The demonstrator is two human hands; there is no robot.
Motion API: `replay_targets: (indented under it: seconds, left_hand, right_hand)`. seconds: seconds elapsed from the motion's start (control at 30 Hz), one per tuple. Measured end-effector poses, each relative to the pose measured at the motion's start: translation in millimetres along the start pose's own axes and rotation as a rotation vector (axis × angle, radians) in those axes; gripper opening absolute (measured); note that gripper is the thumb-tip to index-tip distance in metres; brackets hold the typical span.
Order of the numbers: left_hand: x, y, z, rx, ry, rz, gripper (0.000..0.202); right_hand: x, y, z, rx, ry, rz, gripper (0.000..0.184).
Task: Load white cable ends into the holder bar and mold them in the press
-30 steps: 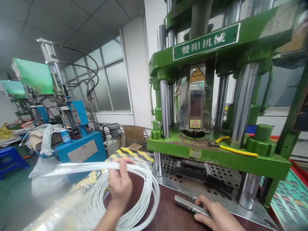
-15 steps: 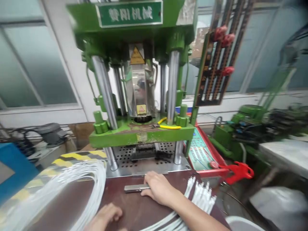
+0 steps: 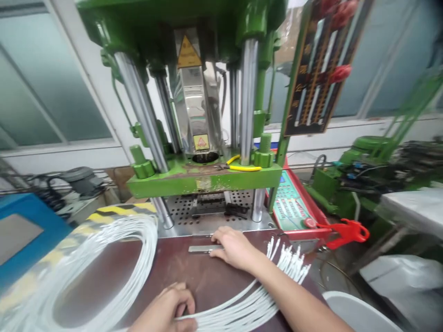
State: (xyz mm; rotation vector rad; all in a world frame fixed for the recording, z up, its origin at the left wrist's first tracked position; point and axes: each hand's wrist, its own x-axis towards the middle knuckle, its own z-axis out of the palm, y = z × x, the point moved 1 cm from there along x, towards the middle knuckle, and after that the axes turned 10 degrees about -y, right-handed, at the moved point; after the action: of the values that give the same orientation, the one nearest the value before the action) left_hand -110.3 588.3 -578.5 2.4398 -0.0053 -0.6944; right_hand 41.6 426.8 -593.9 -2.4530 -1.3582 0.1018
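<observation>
On the dark red-brown tabletop, a flat metal bar [image 3: 200,249] lies crosswise in front of the press. My right hand [image 3: 235,249] grips its right end, thumb on the near side and fingers on the far side. Lower down, my left hand [image 3: 169,306] is closed, with fingers curled and thumb at the left part of a bundle of white cables [image 3: 238,310]. A strand runs in between finger and thumb; the grip is partly hidden. That bundle curves under my right forearm to the connector ends [image 3: 292,263] at the right.
A green press [image 3: 204,180] stands behind the table, with yellow-handled pliers [image 3: 244,167] on its ledge. Coiled white cables [image 3: 148,249] lie at left. To the right are a red-framed control panel [image 3: 290,203], a red clamp-like object [image 3: 349,233] and a white bin [image 3: 356,311].
The camera view has tilted down. My left hand has moved right, to the white cable bundle. My right hand remains at the metal bar, which has shifted only slightly.
</observation>
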Motion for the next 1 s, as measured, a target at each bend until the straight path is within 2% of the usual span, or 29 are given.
replay_targets:
  seconds: [0.07,0.13,0.3,0.5,0.6,0.7,0.8,1.0]
  left_hand:
    - [-5,1,-1.2,-0.024,0.067,0.007,0.008]
    - [-8,-1,-0.4,-0.023,0.077,0.013,0.007]
    - [-11,-7,0.3,0.012,0.055,-0.02,0.033]
    - [-10,-7,-3.1,0.041,0.044,0.019,0.021]
    - [-10,-7,-5.5,0.033,0.045,0.009,0.012]
    - [-10,-11,-6.3,0.033,-0.008,0.045,0.019]
    - [-9,-18,-6.0,0.077,-0.004,0.054,0.026]
    - [-8,-17,-7.1,0.099,-0.019,0.039,0.023]
  right_hand:
    - [-4,-5,-7,0.097,0.017,-0.009,0.027]
    - [-9,-12,-12,0.224,-0.025,-0.014,0.025]
    - [-26,-28,-15,0.358,-0.335,-0.05,0.025]
    - [-46,-33,-13,0.387,-0.48,-0.067,0.025]
    - [-52,-33,-11,0.379,-0.507,-0.073,0.026]
    - [-55,-32,-7,0.347,-0.506,-0.067,0.027]
    - [-54,-32,-6,0.349,-0.517,-0.074,0.027]
    - [-51,-39,-10,0.344,-0.501,-0.034,0.024]
